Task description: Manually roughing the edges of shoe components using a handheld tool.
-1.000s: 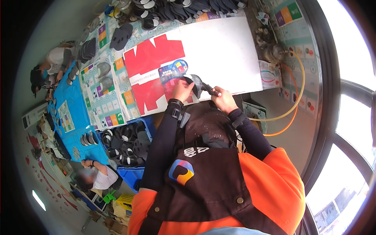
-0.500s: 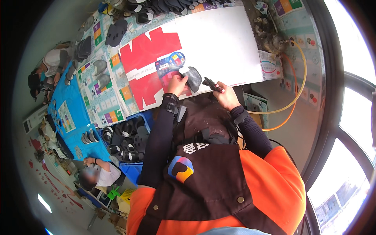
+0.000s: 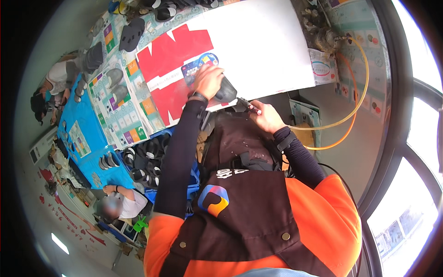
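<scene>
left hand (image 3: 208, 79): clamps dark grey rubbery shoe sole (image 3: 226, 91), at its 11 o'clock
right hand (image 3: 265, 115): pinches small dark tool (image 3: 243, 105)
sole: probably light, flexible; grip by edges

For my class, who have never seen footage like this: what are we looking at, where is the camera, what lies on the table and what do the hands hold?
The one picture comes from a wide fisheye camera worn on a person's head, looking down, so straight edges bend near the rim. No machine is involved, only two bare hands. The left hand grips a dark grey shoe-shaped piece at the table's near edge. The right hand holds a small dark tool close to that piece; what kind of tool is too small to tell. On the table lie a large white sheet and flat red cut-out card. Yellow and orange hoses loop to the right. Other people work at a blue table on the left.
</scene>
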A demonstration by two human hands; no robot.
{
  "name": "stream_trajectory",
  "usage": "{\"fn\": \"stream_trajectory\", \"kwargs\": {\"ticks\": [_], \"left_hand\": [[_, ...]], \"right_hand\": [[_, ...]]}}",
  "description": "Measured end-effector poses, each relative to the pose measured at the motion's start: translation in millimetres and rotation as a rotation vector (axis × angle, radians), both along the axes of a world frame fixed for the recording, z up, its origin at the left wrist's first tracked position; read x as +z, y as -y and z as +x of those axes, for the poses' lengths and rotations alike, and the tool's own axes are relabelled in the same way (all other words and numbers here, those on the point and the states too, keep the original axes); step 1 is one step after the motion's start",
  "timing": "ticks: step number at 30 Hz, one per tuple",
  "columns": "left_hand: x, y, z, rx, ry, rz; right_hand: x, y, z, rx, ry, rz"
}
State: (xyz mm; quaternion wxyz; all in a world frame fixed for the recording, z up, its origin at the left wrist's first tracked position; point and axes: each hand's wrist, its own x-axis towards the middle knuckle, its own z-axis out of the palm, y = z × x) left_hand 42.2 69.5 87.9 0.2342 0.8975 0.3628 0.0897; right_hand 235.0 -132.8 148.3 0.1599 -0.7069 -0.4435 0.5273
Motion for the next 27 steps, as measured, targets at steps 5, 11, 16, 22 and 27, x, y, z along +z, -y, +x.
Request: {"fn": "stream_trajectory", "kwargs": {"ticks": [5,11,16,22,27], "left_hand": [[-7.4,-22.5,37.2,-0.468,-0.412,-0.115],[-2.2,-33.0,61.1,-0.715,-0.540,-0.152],[0.2,-35.7,69.0,-0.750,-0.587,-0.172],[2.9,-46.3,69.0,-0.787,-0.606,-0.184],[0.8,-50.3,68.6,-0.811,-0.636,-0.228]], "right_hand": [[-5.4,8.2,-22.1,-0.050,0.034,0.012],[-10.2,13.0,-41.4,-0.136,0.067,-0.021],[-4.2,10.2,-48.7,-0.215,0.081,-0.043],[-11.3,6.9,-61.8,-0.247,-0.039,0.044],[2.3,-21.5,-68.1,-0.276,0.037,0.053]]}}
